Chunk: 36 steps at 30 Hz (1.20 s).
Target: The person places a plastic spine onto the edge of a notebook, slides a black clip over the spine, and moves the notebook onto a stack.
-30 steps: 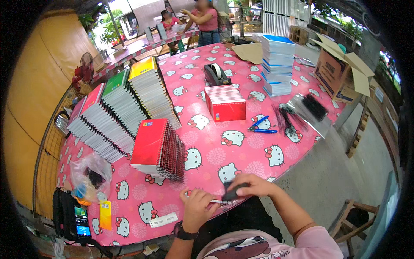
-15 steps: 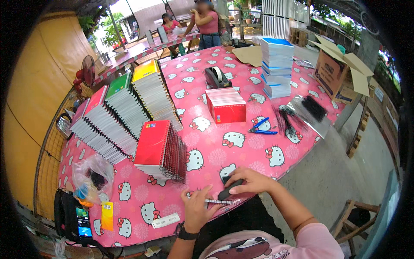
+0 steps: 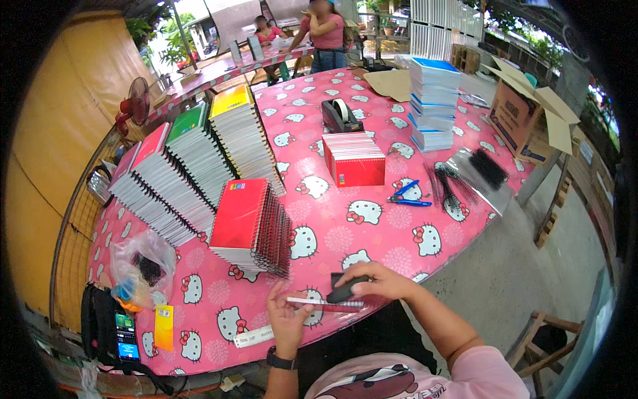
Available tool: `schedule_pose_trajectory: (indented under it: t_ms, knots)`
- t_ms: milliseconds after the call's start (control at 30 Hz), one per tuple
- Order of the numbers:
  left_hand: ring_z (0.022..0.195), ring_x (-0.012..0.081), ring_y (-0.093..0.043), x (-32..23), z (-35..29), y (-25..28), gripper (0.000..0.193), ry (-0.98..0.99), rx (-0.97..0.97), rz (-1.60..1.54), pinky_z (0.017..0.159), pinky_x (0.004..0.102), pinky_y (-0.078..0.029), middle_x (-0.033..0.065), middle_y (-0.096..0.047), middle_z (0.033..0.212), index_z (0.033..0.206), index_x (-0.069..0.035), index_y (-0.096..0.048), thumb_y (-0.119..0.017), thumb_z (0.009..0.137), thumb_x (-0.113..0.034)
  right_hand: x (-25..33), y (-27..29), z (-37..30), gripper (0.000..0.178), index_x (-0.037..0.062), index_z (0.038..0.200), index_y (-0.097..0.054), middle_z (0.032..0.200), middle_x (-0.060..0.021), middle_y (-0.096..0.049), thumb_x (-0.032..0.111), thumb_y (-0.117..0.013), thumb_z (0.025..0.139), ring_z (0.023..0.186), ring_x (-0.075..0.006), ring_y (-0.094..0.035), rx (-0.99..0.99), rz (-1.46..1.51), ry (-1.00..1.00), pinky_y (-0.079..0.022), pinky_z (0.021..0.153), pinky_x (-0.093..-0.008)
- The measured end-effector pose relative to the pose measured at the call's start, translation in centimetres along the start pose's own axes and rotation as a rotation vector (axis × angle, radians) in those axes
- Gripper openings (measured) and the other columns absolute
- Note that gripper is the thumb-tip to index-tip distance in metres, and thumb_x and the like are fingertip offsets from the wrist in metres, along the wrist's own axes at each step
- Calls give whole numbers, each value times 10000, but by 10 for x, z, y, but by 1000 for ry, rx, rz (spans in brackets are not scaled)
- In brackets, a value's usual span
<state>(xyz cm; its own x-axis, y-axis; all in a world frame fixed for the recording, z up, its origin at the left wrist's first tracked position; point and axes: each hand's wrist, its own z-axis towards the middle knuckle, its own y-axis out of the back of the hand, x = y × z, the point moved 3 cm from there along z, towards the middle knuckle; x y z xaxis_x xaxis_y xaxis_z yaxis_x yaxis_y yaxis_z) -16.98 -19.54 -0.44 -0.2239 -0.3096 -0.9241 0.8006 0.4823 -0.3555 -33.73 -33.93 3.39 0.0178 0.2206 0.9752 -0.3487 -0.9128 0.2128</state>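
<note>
Near the table's front edge, my left hand [image 3: 287,315] pinches one end of a thin notebook [image 3: 327,305], which is seen edge-on with a white page edge and a row of binding holes or coils. My right hand [image 3: 380,282] is wrapped over a black, blocky hand tool [image 3: 344,288]; its exact kind is not clear. The tool rests against or just above the notebook's upper side. Just beyond my left hand stands a stack of red spiral notebooks [image 3: 240,213] with dark coils facing right. A white labelled strip [image 3: 253,337] lies beside my left wrist.
Tall stacks of green [image 3: 188,125] and yellow [image 3: 230,100] notebooks stand left. A red booklet stack [image 3: 359,171], tape dispenser [image 3: 341,118], blue cutters [image 3: 407,195], loose black coils [image 3: 488,167], blue-topped stack [image 3: 433,110] and open carton [image 3: 522,120] lie beyond. Two people are at the back.
Both hands have moved slightly away from the table's front edge, carrying the notebook and the black tool. The notebook's side shows more plainly, and my left fingers are more upright.
</note>
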Motion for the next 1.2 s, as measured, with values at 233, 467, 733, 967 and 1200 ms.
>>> schedule_pose_trajectory:
  t_ms: [233,467,733,967,1200]
  knots:
    - [986,190,-554,7,-1,10,325,117,32,-88,863,323,-470,137,-580,1055,1051,-5,-518,-591,759,115,-1,-8,7,462,36,1068,-612,1021,-114,-594,432,-554,838,1013,-247,-515,57,-9,0,-355,910,-364]
    - [992,187,-559,7,-4,12,274,91,60,-89,868,299,-464,145,-591,1059,1045,20,-553,-588,782,89,7,-5,18,453,44,1080,-611,1084,-140,-577,424,-560,839,1077,-257,-495,58,-189,-91,-338,942,-366]
    - [957,186,-574,11,-5,16,302,140,62,-114,834,299,-487,148,-598,1056,1100,26,-551,-558,804,88,20,-22,23,434,34,1049,-611,1006,-140,-606,415,-563,848,981,-269,-543,60,118,162,-400,867,-373]
    - [861,171,-602,4,-8,11,290,179,80,-26,752,290,-519,134,-617,998,1099,32,-566,-554,812,74,-4,12,14,684,83,1205,-504,1229,-179,-462,522,-654,704,1126,-349,-404,-293,-845,105,-340,952,-446]
    - [842,106,-567,-11,5,-1,250,140,51,89,738,196,-430,81,-620,964,1085,14,-604,-567,878,-123,-11,8,26,648,78,1177,-517,1224,-189,-463,388,-749,658,1137,-359,-420,68,-525,85,-336,975,-432]
